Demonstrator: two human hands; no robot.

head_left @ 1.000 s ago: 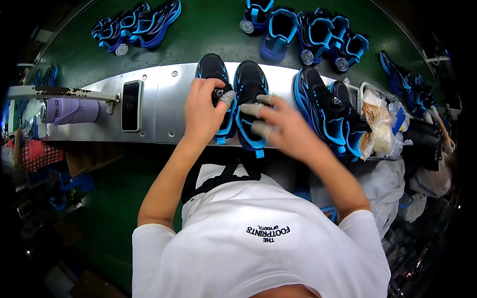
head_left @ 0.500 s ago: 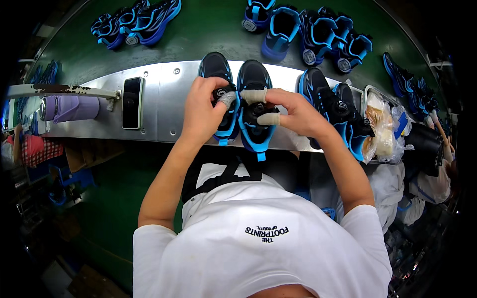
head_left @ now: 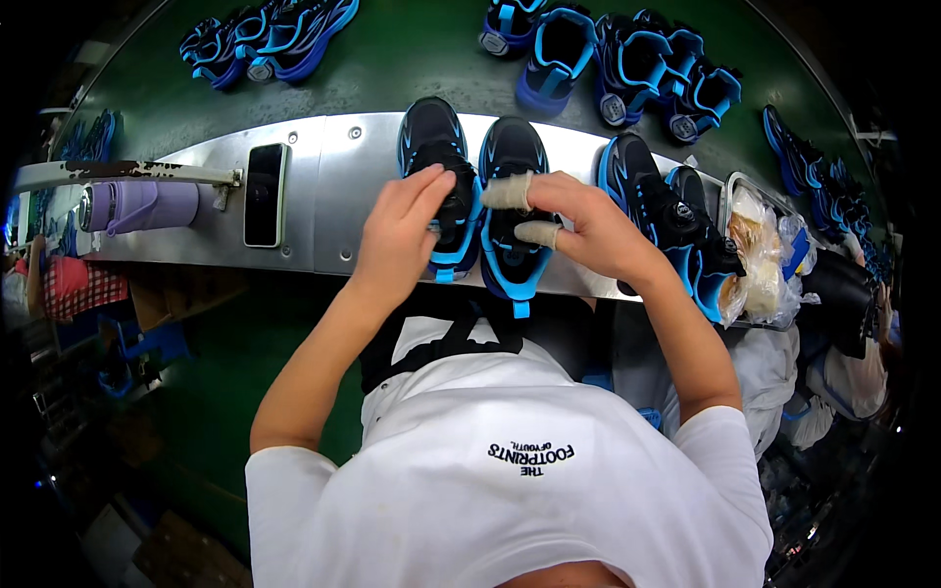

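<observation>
A black-and-blue sneaker (head_left: 431, 129) stands upright on the metal ledge, toe pointing away from me. My left hand (head_left: 397, 235) lies over its tongue, fingers pressed together and the thumb partly hidden at the collar. Close beside it on the right stands a matching sneaker (head_left: 514, 147). My right hand (head_left: 588, 225) grips this one at the tongue, index finger and thumb slightly apart. Pale coverings wrap those two right fingertips. What lies under the left fingers is hidden. To the right, another pair of sneakers (head_left: 627, 176) with round dials on the tongues rests on the ledge.
A phone (head_left: 265, 196) and a purple bottle (head_left: 157, 206) lie left on the ledge (head_left: 333, 196), near a chipped metal bar (head_left: 118, 174). Several sneakers (head_left: 559, 59) stand on the green surface (head_left: 421, 59) beyond. A metal tray (head_left: 727, 201) holds plastic-bagged items at right.
My left fingers have shifted from pinching the left sneaker's round dial to lying flatter across its tongue, covering the dial. My right hand stays at the other sneaker, nearly unchanged.
</observation>
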